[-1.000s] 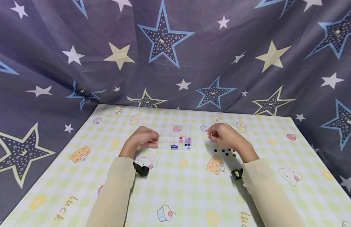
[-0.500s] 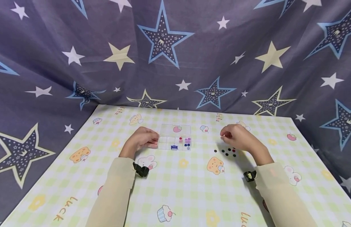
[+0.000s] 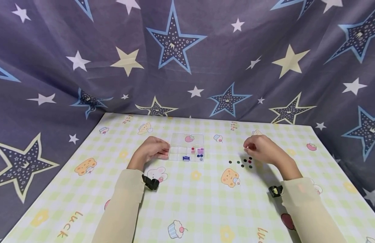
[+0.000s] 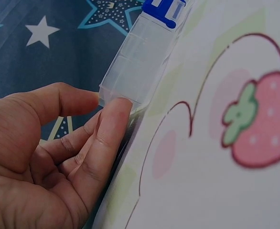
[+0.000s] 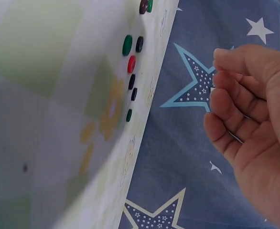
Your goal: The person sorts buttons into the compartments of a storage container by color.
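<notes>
A clear plastic compartment box [image 3: 182,150] lies on the table with its lid [image 3: 179,139] folded back. My left hand [image 3: 152,147] pinches the box's left end between thumb and fingers, as the left wrist view also shows. Red, purple and dark blue pieces [image 3: 200,150] sit in its right-hand compartments, and a blue clasp [image 3: 186,158] is on its front. My right hand [image 3: 261,148] hovers over several small round discs [image 5: 131,64], coloured red, green and black. Its fingers are loosely curled, and nothing shows between them in the right wrist view [image 5: 254,105].
A checked, cartoon-printed cloth [image 3: 163,209] covers the table. Behind the table hangs a dark star-patterned curtain [image 3: 205,77]. Small dark cameras [image 3: 275,191] are worn at both wrists.
My right hand has moved rightward, away from the box side, and is above the right part of the discs, uncovering more of them. The left hand and box have stayed put.
</notes>
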A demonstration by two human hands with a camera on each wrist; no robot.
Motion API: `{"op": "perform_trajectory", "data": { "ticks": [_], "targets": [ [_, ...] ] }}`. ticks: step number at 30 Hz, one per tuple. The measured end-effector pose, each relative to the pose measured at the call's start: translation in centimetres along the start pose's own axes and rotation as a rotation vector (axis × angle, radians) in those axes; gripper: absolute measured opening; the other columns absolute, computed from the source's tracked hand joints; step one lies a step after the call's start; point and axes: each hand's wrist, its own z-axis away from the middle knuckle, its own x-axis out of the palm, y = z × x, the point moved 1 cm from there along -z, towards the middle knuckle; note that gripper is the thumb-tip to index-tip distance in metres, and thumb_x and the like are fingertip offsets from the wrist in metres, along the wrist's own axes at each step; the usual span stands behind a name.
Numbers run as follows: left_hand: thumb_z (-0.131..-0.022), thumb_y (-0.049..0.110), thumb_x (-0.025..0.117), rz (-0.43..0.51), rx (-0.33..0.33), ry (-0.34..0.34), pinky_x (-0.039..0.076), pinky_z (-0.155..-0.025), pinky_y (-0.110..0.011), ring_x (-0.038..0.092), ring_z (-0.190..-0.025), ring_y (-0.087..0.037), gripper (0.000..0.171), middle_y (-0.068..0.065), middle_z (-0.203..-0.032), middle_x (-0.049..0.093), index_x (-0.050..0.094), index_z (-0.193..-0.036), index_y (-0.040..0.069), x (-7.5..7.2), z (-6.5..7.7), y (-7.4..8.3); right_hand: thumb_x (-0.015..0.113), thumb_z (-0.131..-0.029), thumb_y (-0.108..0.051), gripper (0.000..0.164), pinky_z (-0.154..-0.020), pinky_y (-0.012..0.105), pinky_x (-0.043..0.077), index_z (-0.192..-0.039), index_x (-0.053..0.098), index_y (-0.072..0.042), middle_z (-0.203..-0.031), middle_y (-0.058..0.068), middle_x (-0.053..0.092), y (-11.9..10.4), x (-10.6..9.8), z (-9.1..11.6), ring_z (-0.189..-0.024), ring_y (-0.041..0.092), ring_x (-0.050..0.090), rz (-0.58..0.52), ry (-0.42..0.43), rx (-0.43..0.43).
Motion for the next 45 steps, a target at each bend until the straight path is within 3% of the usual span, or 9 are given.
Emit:
{"op": "perform_trajectory", "data": {
  "ticks": [21,27,33,45],
  "targets": [
    [-0.097,0.005,0.066,0.003,0.003,-0.003,0.067,-0.075,-0.031,0.068,-0.075,-0.020,0.031,-0.015,-0.094,0.067,0.065,-0.123,-0.011,0.2,-0.1,0.0,0.072,-0.091,0.001,0.007,-0.068,0.033,0.059,-0.096,0.076,-0.001,-0.087,0.000,0.072,2.3,-0.2,2.0,-0.076,0.011,0.064,-0.007,-0.059,0.067],
    [-0.097,0.005,0.066,-0.002,-0.001,-0.002,0.067,-0.074,-0.031,0.068,-0.074,-0.019,0.031,-0.015,-0.093,0.066,0.065,-0.123,-0.011,0.1,-0.1,0.0,0.073,-0.090,0.005,0.013,-0.071,0.033,0.062,-0.097,0.079,-0.003,-0.094,0.005,0.077,2.8,-0.2,2.4,-0.082,0.016,0.070,-0.035,-0.137,0.096],
    [-0.097,0.006,0.066,-0.005,-0.012,0.001,0.067,-0.075,-0.031,0.068,-0.075,-0.019,0.032,-0.014,-0.093,0.066,0.065,-0.124,-0.011,0.0,-0.3,-0.3,0.075,-0.092,-0.002,0.010,-0.074,0.031,0.062,-0.098,0.081,-0.006,-0.099,0.006,0.077,2.8,-0.1,2.2,-0.088,0.019,0.072,-0.086,-0.223,0.136],
    [-0.097,0.005,0.065,0.015,0.019,-0.028,0.067,-0.075,-0.031,0.067,-0.075,-0.019,0.037,-0.017,-0.097,0.066,0.061,-0.128,-0.015,-0.1,-0.3,0.0,0.078,-0.089,-0.004,0.007,-0.066,0.024,0.059,-0.094,0.082,-0.008,-0.090,0.002,0.078,2.7,0.0,2.0,-0.078,0.013,0.071,-0.147,-0.264,0.151]
  ]
}}
